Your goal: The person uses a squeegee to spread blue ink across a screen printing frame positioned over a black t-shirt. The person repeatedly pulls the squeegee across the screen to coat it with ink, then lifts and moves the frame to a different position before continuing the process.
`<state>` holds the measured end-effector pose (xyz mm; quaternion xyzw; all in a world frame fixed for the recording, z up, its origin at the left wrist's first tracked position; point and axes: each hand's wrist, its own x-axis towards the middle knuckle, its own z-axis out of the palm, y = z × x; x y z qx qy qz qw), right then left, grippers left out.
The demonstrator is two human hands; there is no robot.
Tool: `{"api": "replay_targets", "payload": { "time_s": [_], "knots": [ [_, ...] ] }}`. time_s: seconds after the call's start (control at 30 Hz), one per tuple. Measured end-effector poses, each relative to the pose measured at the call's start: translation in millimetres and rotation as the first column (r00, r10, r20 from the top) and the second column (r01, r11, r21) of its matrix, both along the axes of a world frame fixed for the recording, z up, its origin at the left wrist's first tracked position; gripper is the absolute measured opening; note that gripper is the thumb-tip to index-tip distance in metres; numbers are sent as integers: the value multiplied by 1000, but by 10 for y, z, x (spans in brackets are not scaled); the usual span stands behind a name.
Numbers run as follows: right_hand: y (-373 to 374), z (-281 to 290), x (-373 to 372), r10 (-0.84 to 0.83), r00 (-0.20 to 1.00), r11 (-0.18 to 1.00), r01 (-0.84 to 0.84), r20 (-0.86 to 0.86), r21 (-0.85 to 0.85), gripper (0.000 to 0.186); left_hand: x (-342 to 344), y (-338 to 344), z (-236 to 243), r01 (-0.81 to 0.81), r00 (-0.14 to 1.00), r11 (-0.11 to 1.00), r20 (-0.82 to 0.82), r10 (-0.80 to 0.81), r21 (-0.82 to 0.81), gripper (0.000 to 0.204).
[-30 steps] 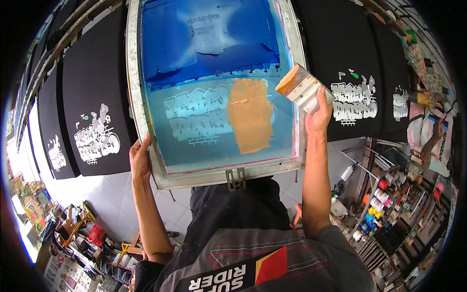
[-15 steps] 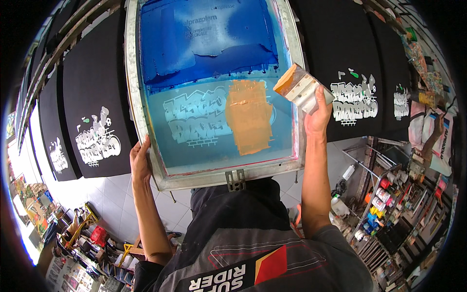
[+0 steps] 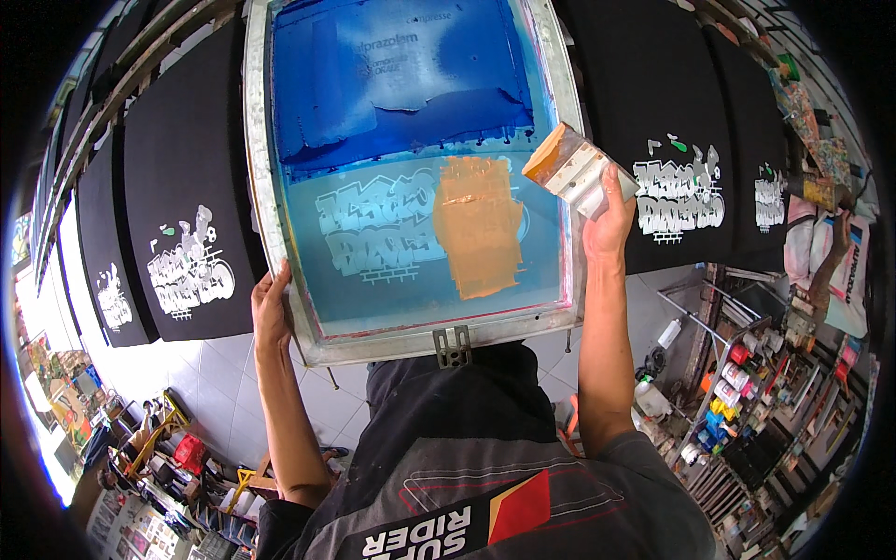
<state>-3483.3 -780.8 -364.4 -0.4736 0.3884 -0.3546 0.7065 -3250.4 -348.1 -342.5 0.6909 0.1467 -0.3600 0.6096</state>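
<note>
A screen printing frame with a pale metal border lies in front of me. Its upper mesh is coated dark blue, while the lower mesh is translucent teal with a pale lettered stencil. Orange ink covers the stencil's right part in a rough patch. My left hand is closed on the frame's lower left edge. At the right edge, my right hand grips a squeegee, tilted, with orange ink along its blade end. A metal clip sits at the frame's near edge.
Black fabric panels with white lettered prints lie on the left and right. A rack of coloured containers stands at lower right. Cluttered tools and a red object are at lower left, by the tiled floor.
The frame's left side has shifted very slightly to the right, with my left hand still on it. My right hand and the squeegee have barely moved.
</note>
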Motion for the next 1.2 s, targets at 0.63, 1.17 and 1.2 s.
{"api": "replay_targets", "payload": {
  "time_s": [0.63,1.17,1.2],
  "knots": [
    [552,916,294,113,680,232,-727,-725,-646,34,-25,-29,45,39,997,999,63,-41,21,38],
    [1338,554,-78,-40,754,135,-647,-656,-751,19,-42,-90,82,-64,997,994,26,66,-84,35],
    [1341,594,-65,-47,753,131,-647,-657,-751,18,-35,-71,69,-60,998,994,15,61,-93,36]
  ]
}}
